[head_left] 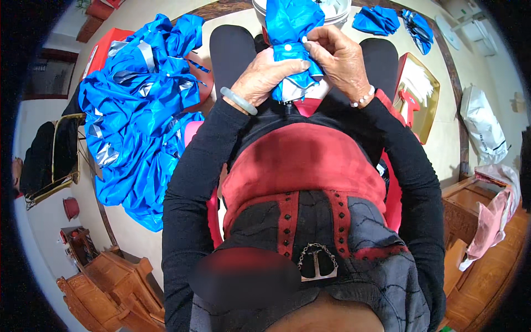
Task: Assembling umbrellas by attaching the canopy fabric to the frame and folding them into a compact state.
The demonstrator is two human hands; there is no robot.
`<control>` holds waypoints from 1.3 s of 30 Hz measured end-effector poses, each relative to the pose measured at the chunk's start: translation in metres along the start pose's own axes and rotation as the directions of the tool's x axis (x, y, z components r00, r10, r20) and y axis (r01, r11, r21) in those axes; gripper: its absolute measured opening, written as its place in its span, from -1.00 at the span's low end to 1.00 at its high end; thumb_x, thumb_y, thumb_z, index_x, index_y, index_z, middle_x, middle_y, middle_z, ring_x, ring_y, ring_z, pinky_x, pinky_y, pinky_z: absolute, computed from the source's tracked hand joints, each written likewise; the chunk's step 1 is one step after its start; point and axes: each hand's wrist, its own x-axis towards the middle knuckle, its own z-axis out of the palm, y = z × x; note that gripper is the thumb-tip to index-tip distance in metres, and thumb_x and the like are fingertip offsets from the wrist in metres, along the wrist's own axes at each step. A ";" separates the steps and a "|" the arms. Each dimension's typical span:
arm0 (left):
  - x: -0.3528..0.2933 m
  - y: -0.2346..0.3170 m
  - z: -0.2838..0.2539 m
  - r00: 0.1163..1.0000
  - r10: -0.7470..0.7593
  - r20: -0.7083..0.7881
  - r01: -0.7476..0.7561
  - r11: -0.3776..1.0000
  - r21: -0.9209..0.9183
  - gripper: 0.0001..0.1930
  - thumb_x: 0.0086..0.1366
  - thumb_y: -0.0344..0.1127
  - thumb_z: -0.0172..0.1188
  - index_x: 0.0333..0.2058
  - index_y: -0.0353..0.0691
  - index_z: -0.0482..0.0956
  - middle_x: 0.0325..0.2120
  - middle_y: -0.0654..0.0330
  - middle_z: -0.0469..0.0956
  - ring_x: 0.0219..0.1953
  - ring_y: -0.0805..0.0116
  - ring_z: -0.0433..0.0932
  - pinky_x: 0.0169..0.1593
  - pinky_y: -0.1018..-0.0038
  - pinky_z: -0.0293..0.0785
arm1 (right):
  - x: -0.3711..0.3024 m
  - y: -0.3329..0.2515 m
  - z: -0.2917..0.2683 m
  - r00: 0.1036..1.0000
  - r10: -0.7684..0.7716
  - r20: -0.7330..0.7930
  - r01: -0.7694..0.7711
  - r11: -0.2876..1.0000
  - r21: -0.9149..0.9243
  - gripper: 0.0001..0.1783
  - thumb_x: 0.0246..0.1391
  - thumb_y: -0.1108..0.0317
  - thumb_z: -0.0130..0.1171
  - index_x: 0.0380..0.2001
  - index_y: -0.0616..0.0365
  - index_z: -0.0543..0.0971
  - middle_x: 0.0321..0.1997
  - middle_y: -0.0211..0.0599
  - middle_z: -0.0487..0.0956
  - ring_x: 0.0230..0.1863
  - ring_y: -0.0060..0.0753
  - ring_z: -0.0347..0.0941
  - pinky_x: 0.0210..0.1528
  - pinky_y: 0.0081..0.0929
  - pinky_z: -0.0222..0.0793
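A bunched blue umbrella canopy with a silver lining rests on my lap between my knees. My left hand, with a pale green bangle at the wrist, grips the gathered fabric from the left. My right hand, wearing a white bead bracelet, pinches the same fabric near a small white tip. Both hands press together on the bundle. The lower end of the bundle is hidden under my fingers.
A large heap of blue and silver canopies lies on the floor at my left, over a red box. Two folded blue pieces lie at the upper right. A gold-lined tray, white bag and carved wooden furniture surround me.
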 end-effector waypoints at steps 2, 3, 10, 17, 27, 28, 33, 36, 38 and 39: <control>-0.001 0.002 0.000 1.000 -0.028 0.003 0.028 0.997 -0.073 -0.67 0.08 -0.36 0.22 -0.17 -0.34 0.44 -0.31 0.17 0.54 -0.28 0.42 0.54 -0.16 0.51 0.48 | 0.000 0.000 -0.001 1.000 -0.010 0.003 0.010 1.000 0.008 -0.83 0.02 0.47 0.14 -0.28 0.23 0.47 -0.39 -0.44 0.51 -0.35 -0.72 0.40 -0.29 -0.74 0.35; -0.001 0.002 -0.001 1.000 -0.028 0.002 0.028 0.997 -0.072 -0.67 0.08 -0.36 0.22 -0.17 -0.34 0.44 -0.31 0.17 0.54 -0.28 0.42 0.54 -0.16 0.51 0.48 | 0.000 0.000 -0.001 1.000 -0.021 0.007 0.021 1.000 0.016 -0.83 0.02 0.47 0.13 -0.27 0.23 0.47 -0.39 -0.44 0.51 -0.35 -0.71 0.40 -0.30 -0.74 0.35; -0.003 0.007 -0.005 0.995 -0.095 0.028 0.098 0.987 -0.126 -0.71 0.09 -0.42 0.18 -0.19 -0.37 0.44 -0.32 0.14 0.54 -0.29 0.38 0.55 -0.13 0.47 0.49 | 0.002 0.003 -0.004 0.991 -0.002 0.134 -0.010 0.996 0.092 -0.82 0.04 0.49 0.10 -0.24 0.24 0.46 -0.38 -0.45 0.50 -0.35 -0.72 0.39 -0.30 -0.74 0.34; -0.004 0.008 -0.004 0.996 -0.086 -0.001 0.085 0.989 -0.119 -0.70 0.07 -0.43 0.19 -0.20 -0.38 0.44 -0.33 0.14 0.54 -0.29 0.38 0.55 -0.13 0.47 0.50 | 0.005 0.000 -0.009 0.981 0.019 0.192 -0.025 0.999 0.032 -0.83 0.03 0.48 0.10 -0.25 0.22 0.46 -0.40 -0.42 0.50 -0.39 -0.69 0.39 -0.35 -0.71 0.33; 0.000 0.008 -0.014 0.987 -0.123 -0.100 0.115 0.990 -0.078 -0.74 0.03 -0.46 0.20 -0.25 -0.37 0.47 -0.39 0.17 0.55 -0.33 0.41 0.55 -0.19 0.50 0.51 | 0.004 -0.007 -0.006 0.932 -0.314 0.183 0.346 0.921 -0.178 -0.86 -0.03 0.48 0.10 -0.33 0.21 0.44 -0.50 -0.31 0.47 -0.50 -0.51 0.42 -0.45 -0.62 0.33; 0.000 0.007 -0.014 0.988 -0.113 -0.105 0.106 0.992 -0.067 -0.76 0.02 -0.47 0.19 -0.28 -0.36 0.49 -0.41 0.18 0.55 -0.35 0.42 0.54 -0.22 0.51 0.50 | 0.003 -0.010 -0.005 0.912 -0.365 0.188 0.397 0.899 -0.184 -0.87 -0.03 0.49 0.09 -0.34 0.21 0.44 -0.51 -0.32 0.47 -0.51 -0.52 0.43 -0.46 -0.62 0.33; 0.006 -0.003 -0.008 0.981 -0.024 -0.194 0.049 0.991 0.126 -0.85 -0.01 -0.45 0.20 -0.40 -0.32 0.53 -0.47 0.26 0.53 -0.44 0.51 0.50 -0.36 0.57 0.43 | -0.003 -0.019 -0.003 0.936 -0.322 0.145 0.343 0.927 -0.155 -0.86 -0.08 0.50 0.05 -0.37 0.17 0.41 -0.48 -0.19 0.42 -0.44 -0.18 0.44 -0.39 -0.40 0.34; 0.005 -0.008 -0.003 0.982 0.070 -0.177 -0.022 0.966 0.256 -0.86 0.02 -0.37 0.22 -0.41 -0.26 0.54 -0.49 0.32 0.52 -0.45 0.59 0.45 -0.36 0.59 0.40 | -0.006 -0.021 0.000 0.948 -0.265 0.177 0.285 0.953 -0.102 -0.86 -0.08 0.50 0.06 -0.37 0.17 0.41 -0.47 -0.19 0.42 -0.43 -0.17 0.44 -0.38 -0.40 0.34; 0.006 -0.011 -0.002 0.981 0.105 -0.163 -0.039 0.931 0.364 -0.87 0.01 -0.38 0.22 -0.44 -0.27 0.55 -0.50 0.34 0.52 -0.46 0.61 0.43 -0.37 0.58 0.38 | -0.007 -0.017 0.002 0.952 -0.232 0.198 0.252 0.964 -0.086 -0.86 -0.09 0.50 0.06 -0.37 0.18 0.41 -0.46 -0.19 0.42 -0.43 -0.16 0.43 -0.37 -0.40 0.34; 0.010 -0.019 -0.006 0.973 0.124 -0.196 -0.022 0.889 0.457 -0.72 -0.06 -0.26 0.28 -0.40 -0.35 0.55 -0.52 0.12 0.56 -0.44 0.45 0.52 -0.34 0.49 0.43 | -0.008 -0.015 0.003 0.928 -0.294 0.227 0.331 0.932 -0.146 -0.86 -0.09 0.50 0.06 -0.37 0.18 0.41 -0.45 -0.19 0.43 -0.42 -0.16 0.44 -0.37 -0.41 0.35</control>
